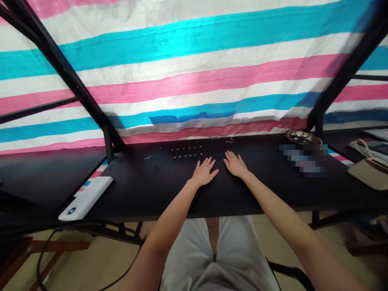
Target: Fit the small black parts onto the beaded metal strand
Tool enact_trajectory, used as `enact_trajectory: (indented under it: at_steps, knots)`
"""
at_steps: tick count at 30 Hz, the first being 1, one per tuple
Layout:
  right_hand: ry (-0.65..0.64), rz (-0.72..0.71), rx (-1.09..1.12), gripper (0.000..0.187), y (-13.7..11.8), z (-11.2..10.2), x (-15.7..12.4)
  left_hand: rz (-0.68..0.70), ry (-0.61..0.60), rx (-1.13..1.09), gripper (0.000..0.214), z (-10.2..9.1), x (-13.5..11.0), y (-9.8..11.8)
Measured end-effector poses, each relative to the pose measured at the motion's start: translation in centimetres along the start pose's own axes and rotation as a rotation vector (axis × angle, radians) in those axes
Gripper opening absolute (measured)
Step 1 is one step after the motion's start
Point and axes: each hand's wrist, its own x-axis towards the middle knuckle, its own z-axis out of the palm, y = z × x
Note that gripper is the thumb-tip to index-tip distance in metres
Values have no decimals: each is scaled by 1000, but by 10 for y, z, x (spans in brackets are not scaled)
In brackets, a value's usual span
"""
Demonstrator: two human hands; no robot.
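My left hand (203,173) lies palm down on the black table (230,198), fingers spread, holding nothing. To its right, my right hand (235,165) rests flat on the same surface, also with nothing in it. Just beyond my left hand, small dark pieces with pale tips (190,154) are lined up in two rows; their kind is too small to tell. A short row of tiny pale pieces (214,138) sits near the table's back edge. Thin white scraps (229,140) lie beyond my right hand, and another white scrap (147,157) is farther left.
A white power bank (87,198) lies at the left edge. At the back right stands a shiny metal dish (303,138), with a pixelated item (303,161) before it. A beige pouch (368,173) lies far right. Black frame posts (75,87) flank a striped sheet (194,85).
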Motion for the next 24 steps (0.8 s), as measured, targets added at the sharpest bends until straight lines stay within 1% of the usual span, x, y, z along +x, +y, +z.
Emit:
enact_trajectory:
  at_steps: [8,11,16,20,22,24]
  knots:
    - [2,-31,33,50,-3,0,-1,14,6,-30,57,-1,-2,0]
    - [0,-34,40,49,-4,-1,-2,26,33,-70,54,-1,-2,-1]
    - [-9,-25,43,49,-4,-2,-2,80,112,-187,39,-1,1,-1]
    - [-12,-24,50,49,-3,-3,-2,118,181,-286,33,-2,2,1]
    - [-10,-24,58,49,-4,-3,-3,124,230,-343,31,-3,1,2]
    - [-5,-27,63,49,-4,-3,-3,100,306,-422,27,-4,-1,4]
